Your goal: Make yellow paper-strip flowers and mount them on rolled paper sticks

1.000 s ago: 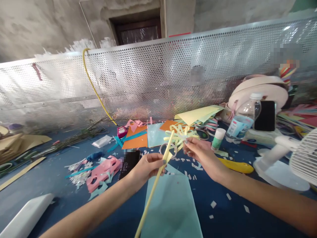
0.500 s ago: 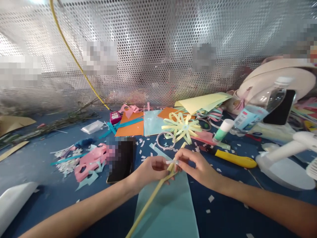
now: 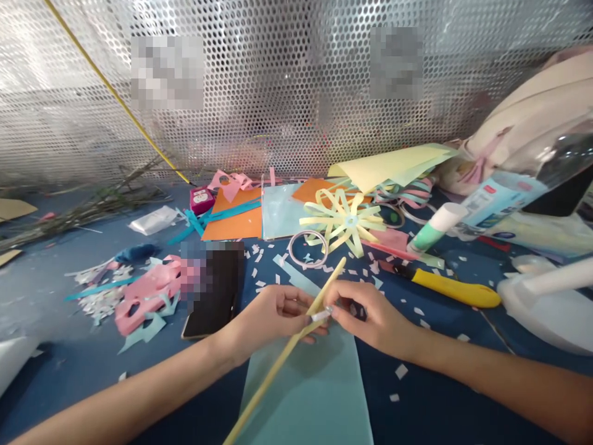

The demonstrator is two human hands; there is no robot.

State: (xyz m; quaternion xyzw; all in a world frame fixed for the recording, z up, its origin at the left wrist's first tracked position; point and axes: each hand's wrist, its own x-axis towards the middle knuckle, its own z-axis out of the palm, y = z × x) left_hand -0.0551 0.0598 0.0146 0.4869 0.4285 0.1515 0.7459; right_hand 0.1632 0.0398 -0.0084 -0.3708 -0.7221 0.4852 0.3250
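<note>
My left hand (image 3: pixel 273 316) is closed around a long thin yellow stick (image 3: pixel 278 364) that slants from the bottom centre up to a tip near the tape ring. My right hand (image 3: pixel 365 315) pinches a small white piece, perhaps tape (image 3: pixel 320 316), against the stick beside the left fingers. Both hands hover over a light teal paper sheet (image 3: pixel 310 395) on the blue table. A yellow paper flower (image 3: pixel 345 221) with looped petals lies flat just beyond the hands.
Clear tape ring (image 3: pixel 307 249), black phone (image 3: pixel 215 290), yellow-handled cutter (image 3: pixel 451 288), glue stick (image 3: pixel 435 227), orange paper (image 3: pixel 236 222), pink cut-outs (image 3: pixel 148 293) and paper scraps lie around. A perforated metal screen (image 3: pixel 278 80) stands behind; a white fan base (image 3: pixel 546 303) sits right.
The yellow flower that my right hand held up a second ago now lies on the table. Both hands came together lower on the stick, with the white piece between them. The camera tilted down.
</note>
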